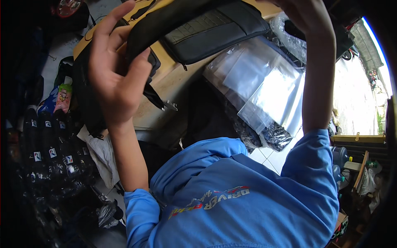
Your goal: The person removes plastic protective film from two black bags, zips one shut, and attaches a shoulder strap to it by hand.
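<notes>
Between my raised hands I have a long, curved, soft-looking black piece point(155, 31), matte and dark, arching above the tan tabletop point(170, 73). Its far part runs out past the top edge of view. Beneath it lies a flat, black, leather-like case point(206, 44) with rounded corners, a grid-embossed panel, a smooth band along its near side and a small zip pull at one corner.

My left hand point(115, 80) closes lightly on the near left end of the piece, thumb on the near side, fingers curled round the other and the index stretched upward; that forearm rises almost straight. My right hand point(301, 14) is bent inward at the wrist, high over the stack of clear plastic sleeves point(244, 76); its fingertips are cut off, so I cannot tell what they grip.
</notes>
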Demonstrator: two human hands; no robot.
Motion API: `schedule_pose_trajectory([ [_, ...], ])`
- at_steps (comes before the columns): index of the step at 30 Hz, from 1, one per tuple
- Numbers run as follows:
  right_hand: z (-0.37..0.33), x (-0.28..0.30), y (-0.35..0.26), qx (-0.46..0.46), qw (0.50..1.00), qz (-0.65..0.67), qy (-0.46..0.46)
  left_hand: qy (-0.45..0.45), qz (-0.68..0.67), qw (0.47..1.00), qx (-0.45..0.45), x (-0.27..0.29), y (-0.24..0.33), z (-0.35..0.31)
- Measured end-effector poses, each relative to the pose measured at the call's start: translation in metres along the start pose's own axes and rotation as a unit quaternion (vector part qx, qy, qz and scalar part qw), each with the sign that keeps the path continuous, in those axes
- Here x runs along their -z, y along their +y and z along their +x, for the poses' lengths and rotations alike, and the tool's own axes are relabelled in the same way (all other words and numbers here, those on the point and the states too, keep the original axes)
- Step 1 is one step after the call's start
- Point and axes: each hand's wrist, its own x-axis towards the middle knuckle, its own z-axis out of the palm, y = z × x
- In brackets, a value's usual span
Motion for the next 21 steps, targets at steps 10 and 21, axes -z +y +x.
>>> schedule_pose_trajectory([
  [10, -0.044, -0.036, 0.115, 0.096, 0.989, -0.112, -0.030, -0.016, 0.015, 0.998, 0.060, -0.029, 0.001, 0.027],
  [21, -0.033, -0.133, 0.141, 0.021, 0.995, -0.047, 0.084, -0.096, 0.194, 0.971, 0.106, -0.012, -0.002, 0.055],
])
